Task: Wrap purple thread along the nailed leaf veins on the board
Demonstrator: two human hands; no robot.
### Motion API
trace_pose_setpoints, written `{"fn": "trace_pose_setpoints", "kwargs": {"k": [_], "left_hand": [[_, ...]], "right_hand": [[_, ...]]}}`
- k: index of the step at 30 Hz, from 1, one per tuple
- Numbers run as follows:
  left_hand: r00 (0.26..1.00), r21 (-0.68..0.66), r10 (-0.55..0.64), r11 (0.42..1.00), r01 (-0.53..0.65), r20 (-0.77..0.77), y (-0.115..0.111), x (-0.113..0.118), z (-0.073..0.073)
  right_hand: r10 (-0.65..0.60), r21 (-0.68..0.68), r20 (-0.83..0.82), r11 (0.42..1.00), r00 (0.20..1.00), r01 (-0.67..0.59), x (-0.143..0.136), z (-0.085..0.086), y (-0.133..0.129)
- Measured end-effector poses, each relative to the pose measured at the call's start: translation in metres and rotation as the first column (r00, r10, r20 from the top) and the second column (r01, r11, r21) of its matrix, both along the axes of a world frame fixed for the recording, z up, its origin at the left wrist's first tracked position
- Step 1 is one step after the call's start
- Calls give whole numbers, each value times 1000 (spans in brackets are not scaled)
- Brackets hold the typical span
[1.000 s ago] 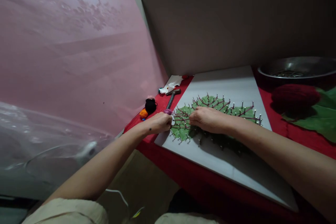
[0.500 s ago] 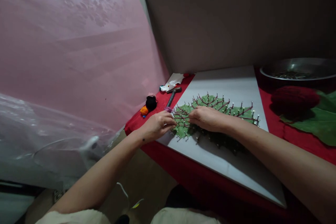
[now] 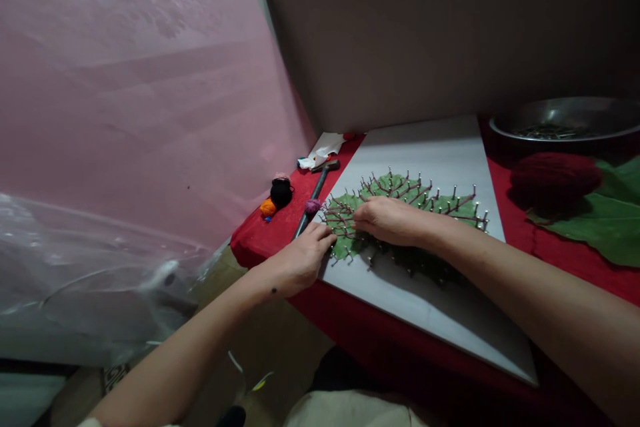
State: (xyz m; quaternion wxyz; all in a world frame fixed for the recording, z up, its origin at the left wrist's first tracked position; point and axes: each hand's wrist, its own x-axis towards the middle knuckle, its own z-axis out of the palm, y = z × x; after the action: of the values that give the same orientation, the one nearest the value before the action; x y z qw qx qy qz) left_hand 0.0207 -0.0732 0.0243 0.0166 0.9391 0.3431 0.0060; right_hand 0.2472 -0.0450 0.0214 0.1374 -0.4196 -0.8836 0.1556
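A green leaf [image 3: 345, 248] lies on a white board [image 3: 425, 140], ringed and crossed by many upright nails with dark purplish yarn strung between them. My left hand [image 3: 305, 255] rests at the board's left edge, fingers bent beside the leaf's tip; whether they hold anything is too small to tell. My right hand [image 3: 383, 219] is over the leaf among the nails, its fingers pinched together on something hidden from view. A small purple yarn ball [image 3: 313, 206] sits on the handle of a hammer [image 3: 324, 177], just beyond my left hand.
Black [image 3: 281, 192] and orange [image 3: 267, 207] yarn balls sit left on the red cloth [image 3: 250, 240]. White paper [image 3: 325, 150] lies behind the hammer. At right are a metal bowl [image 3: 565, 140] of nails, a dark red yarn bundle [image 3: 555, 177] and a large leaf [image 3: 595, 220].
My left hand has shifted slightly down and away from the purple yarn ball, which now shows fully with more of the hammer handle. The whole view has shifted a little.
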Motion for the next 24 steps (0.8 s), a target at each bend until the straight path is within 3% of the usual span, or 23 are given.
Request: {"fn": "trace_pose_setpoints", "kwargs": {"k": [5, 10, 14, 17, 20, 24], "left_hand": [[999, -30, 38, 999, -37, 12, 1, -1, -4], [992, -63, 102, 993, -98, 68, 1, -4, 8], [950, -42, 262, 965, -259, 170, 5, -18, 20], [885, -22, 409, 910, -414, 222, 12, -26, 20], [850, -67, 496, 868, -492, 175, 22, -28, 15], [853, -136, 519, 849, -510, 45, 33, -23, 12]], "right_hand": [[-22, -19, -40, 1000, 999, 21, -1, 4, -2], [-44, -35, -100, 999, 994, 40, -1, 12, -3], [-27, -5, -115, 1000, 993, 26, -2, 13, -3], [-11, -7, -113, 1000, 994, 10, -2, 12, -3], [-14, -11, -108, 1000, 994, 13, -2, 12, -3], [-28, -15, -101, 1000, 994, 27, -3, 10, -4]]}}
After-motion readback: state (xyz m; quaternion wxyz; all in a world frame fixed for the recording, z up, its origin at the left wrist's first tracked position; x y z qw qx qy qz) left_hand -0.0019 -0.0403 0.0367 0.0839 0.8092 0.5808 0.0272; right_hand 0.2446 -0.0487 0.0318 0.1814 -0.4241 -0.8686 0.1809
